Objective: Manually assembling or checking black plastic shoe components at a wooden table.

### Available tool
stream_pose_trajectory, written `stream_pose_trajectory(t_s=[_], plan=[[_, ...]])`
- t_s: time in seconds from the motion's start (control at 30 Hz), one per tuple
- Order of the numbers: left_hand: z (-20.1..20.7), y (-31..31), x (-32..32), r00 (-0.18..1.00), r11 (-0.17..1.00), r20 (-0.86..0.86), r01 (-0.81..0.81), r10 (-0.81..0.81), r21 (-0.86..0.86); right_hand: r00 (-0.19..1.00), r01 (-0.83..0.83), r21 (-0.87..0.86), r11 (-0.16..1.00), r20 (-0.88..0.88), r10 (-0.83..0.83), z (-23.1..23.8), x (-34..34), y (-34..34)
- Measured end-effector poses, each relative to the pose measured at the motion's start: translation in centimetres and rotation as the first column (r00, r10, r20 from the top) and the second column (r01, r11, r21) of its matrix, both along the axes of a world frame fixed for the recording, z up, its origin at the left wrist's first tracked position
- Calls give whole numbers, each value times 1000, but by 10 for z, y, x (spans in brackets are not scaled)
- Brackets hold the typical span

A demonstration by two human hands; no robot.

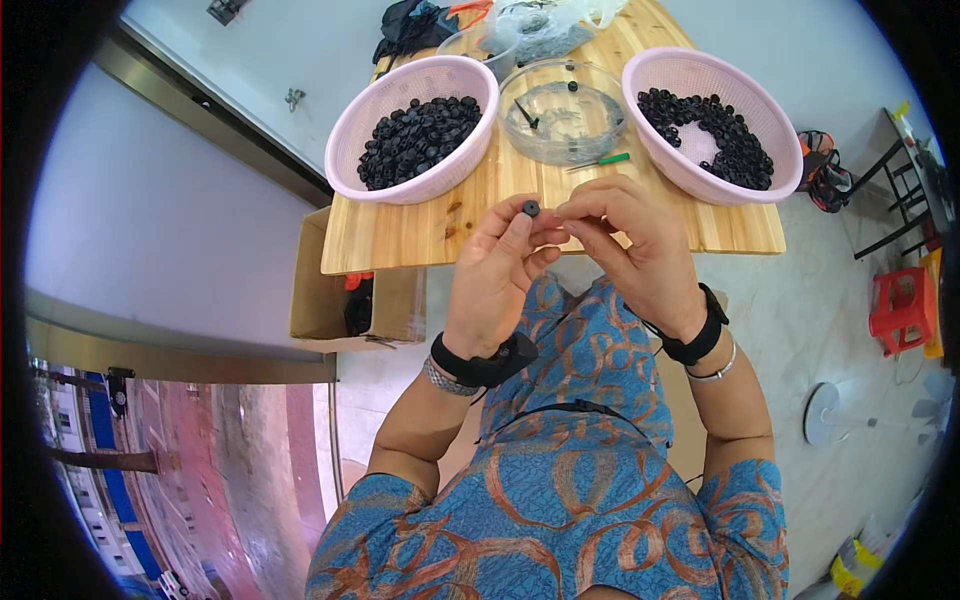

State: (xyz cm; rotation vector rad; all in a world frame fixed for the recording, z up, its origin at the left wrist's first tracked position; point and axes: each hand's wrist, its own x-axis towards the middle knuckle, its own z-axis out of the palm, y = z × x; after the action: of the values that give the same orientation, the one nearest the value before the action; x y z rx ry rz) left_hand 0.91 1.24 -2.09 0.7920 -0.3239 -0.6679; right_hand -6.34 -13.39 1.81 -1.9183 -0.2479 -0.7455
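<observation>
My left hand [500,268] pinches a small round black part [531,208] between thumb and fingertips, over the near edge of the wooden table. A hole or dimple shows in the middle of its face. Close beside it, the thumb and index finger of my right hand [640,235] are pressed together; whatever they grip is too small to make out. Beyond my hands lies a thin tool with a green handle [613,159], like a small screwdriver or pick. It rests in front of a clear round tray [562,152] holding clear material and a few black pieces.
Pink baskets stand left [343,160] and right [785,160] on the wooden table [420,235], both with many small black parts. Clear plastic bags [545,35] lie at the back. A cardboard box [315,290] sits below left; a red stool [900,310] and fan [825,415] are right.
</observation>
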Motion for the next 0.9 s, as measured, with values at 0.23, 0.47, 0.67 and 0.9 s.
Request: stream_pose_trajectory(t_s=[0.23,0.47,0.67,0.9], plan=[[2,-1,-9,980,994,197,-55,35,98,998,42,-180,983,63,-31,2,0,-3],[3,1,-10,944,971,326,-123,51,205,998,55,-274,960,38,-46,4,-5,-7],[8,3,-11,723,892,691,-307,-8,331,998,51,-528,848,-11,-67,11,-6,-10],[3,0,-4,997,996,43,68,-70,62,984,-9,103,995,-178,27,8,-11,-34]])
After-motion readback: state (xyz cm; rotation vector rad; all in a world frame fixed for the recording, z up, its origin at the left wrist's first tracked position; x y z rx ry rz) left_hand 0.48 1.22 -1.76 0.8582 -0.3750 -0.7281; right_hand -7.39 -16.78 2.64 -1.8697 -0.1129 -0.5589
